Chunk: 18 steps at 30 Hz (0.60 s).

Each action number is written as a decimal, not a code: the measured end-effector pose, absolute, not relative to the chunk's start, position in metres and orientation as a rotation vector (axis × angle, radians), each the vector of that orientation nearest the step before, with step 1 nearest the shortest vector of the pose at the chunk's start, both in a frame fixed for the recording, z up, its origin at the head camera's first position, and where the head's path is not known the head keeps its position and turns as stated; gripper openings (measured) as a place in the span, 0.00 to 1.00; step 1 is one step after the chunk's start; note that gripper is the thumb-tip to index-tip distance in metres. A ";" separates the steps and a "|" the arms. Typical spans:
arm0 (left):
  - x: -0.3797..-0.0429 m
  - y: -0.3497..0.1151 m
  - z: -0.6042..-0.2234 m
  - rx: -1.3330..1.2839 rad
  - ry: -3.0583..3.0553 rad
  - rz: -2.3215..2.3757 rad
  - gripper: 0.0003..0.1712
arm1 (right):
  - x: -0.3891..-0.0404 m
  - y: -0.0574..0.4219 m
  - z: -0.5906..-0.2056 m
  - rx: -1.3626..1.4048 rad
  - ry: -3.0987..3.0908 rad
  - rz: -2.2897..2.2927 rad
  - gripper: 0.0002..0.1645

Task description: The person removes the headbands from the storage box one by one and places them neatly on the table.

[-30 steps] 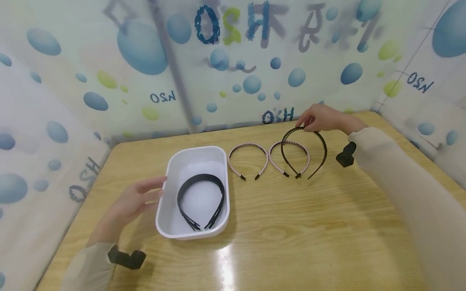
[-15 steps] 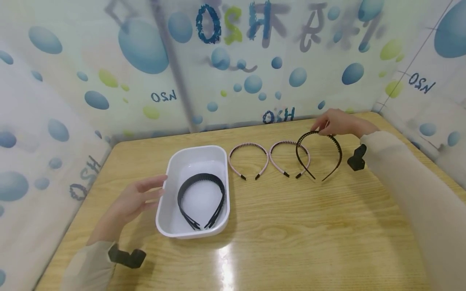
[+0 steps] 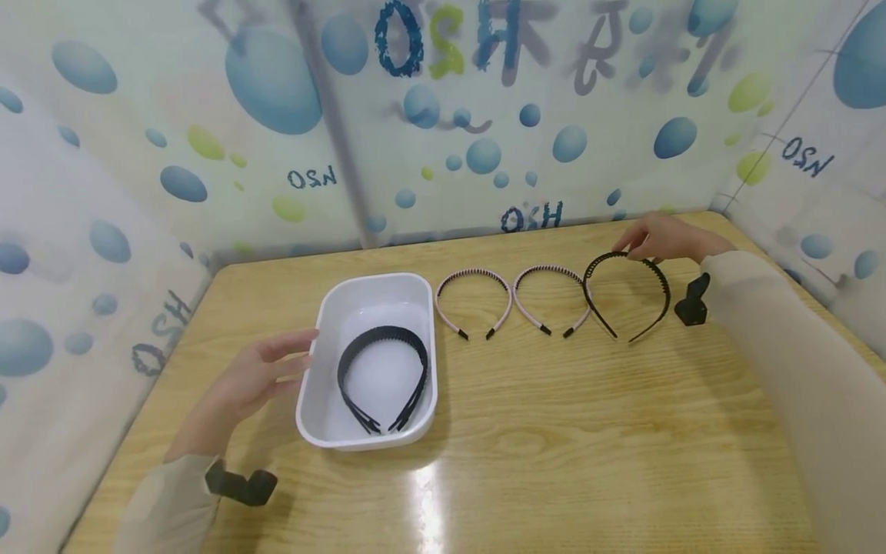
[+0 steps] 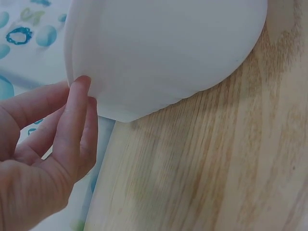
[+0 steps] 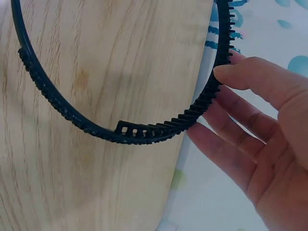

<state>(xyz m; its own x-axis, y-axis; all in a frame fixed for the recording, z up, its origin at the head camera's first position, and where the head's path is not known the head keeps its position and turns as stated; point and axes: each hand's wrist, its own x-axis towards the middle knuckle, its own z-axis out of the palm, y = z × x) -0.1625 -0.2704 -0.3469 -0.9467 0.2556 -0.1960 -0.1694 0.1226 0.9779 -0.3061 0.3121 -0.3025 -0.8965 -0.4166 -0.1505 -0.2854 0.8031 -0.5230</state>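
A thin black toothed headband (image 3: pixel 664 296) is pinched at its arch between the thumb and fingers of my right hand (image 3: pixel 664 236), its ends pointing toward me. In the right wrist view, the thumb lies across the black teeth while the other fingers sit behind the band. My left hand (image 3: pixel 259 373) has its fingers fairly straight, fingertips at the left rim of a white plastic tub (image 3: pixel 308 419). The left wrist view shows those fingers (image 4: pixel 77 103) against the tub's outer wall. Inside the tub lie black headbands (image 3: pixel 349 362), nested together.
Two pink headbands with dark teeth and black tips stand side by side right of the tub: one pink headband (image 3: pixel 441 308) beside it, another pink headband (image 3: pixel 524 309) close to the held one. The wooden table (image 3: pixel 554 462) meets a bubble-patterned curtain (image 3: pixel 443 200) at the back.
My right hand has carried the black headband rightward, off its overlap with the right pink headband, to a spot beside it. My left hand and the tub have stayed put.
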 end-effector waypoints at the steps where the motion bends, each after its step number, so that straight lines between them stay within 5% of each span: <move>1: -0.163 -0.271 -0.347 0.081 2.091 1.890 0.21 | -0.307 0.314 -0.304 -0.537 2.732 -0.731 0.16; 18: -0.164 -0.272 -0.346 0.078 2.083 1.887 0.21 | -0.324 0.324 -0.314 -0.477 2.659 -0.704 0.16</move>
<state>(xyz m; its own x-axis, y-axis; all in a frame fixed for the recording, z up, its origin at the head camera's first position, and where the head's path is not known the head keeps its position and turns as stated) -0.1637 -0.2715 -0.3462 -0.9445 0.2575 -0.2038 -0.1776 0.1218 0.9765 -0.3237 0.3237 -0.3145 -0.8828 -0.4023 -0.2427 -0.2294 0.8198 -0.5247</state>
